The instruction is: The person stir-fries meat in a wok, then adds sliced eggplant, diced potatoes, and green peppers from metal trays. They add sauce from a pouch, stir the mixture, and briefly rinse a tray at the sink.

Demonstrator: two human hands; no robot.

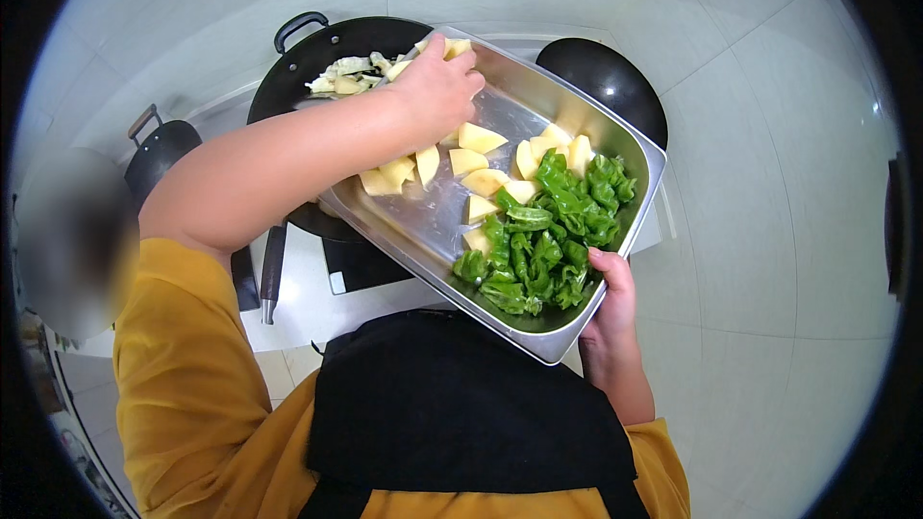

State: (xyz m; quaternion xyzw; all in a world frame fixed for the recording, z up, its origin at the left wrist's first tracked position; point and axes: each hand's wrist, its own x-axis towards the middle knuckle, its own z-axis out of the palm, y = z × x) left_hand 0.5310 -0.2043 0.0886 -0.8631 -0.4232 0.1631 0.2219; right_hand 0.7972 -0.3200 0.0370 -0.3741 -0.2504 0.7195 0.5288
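Note:
A stainless steel tray (440, 213) is held at a slant over a black wok (270, 97). At the tray's lower right corner, my right hand (611, 292) grips the rim. Chunks of peeled potato (484, 181) lie across the tray's middle, and cut green peppers (551, 231) are heaped near my right hand. My left hand (441, 85) reaches over the tray's far end, its fingers against more potato pieces (456, 48) at the rim by the wok. Whether it grasps them is unclear. Pale food pieces (350, 76) sit in the wok, partly hidden by the tray and my left arm.
The wok's long handle (272, 267) points towards me over a white counter (310, 321). A smaller black pan (164, 151) stands on the left. Behind the tray on the right is a rounded black pan or lid (609, 90). Tiled wall surrounds the counter; the far left is blurred.

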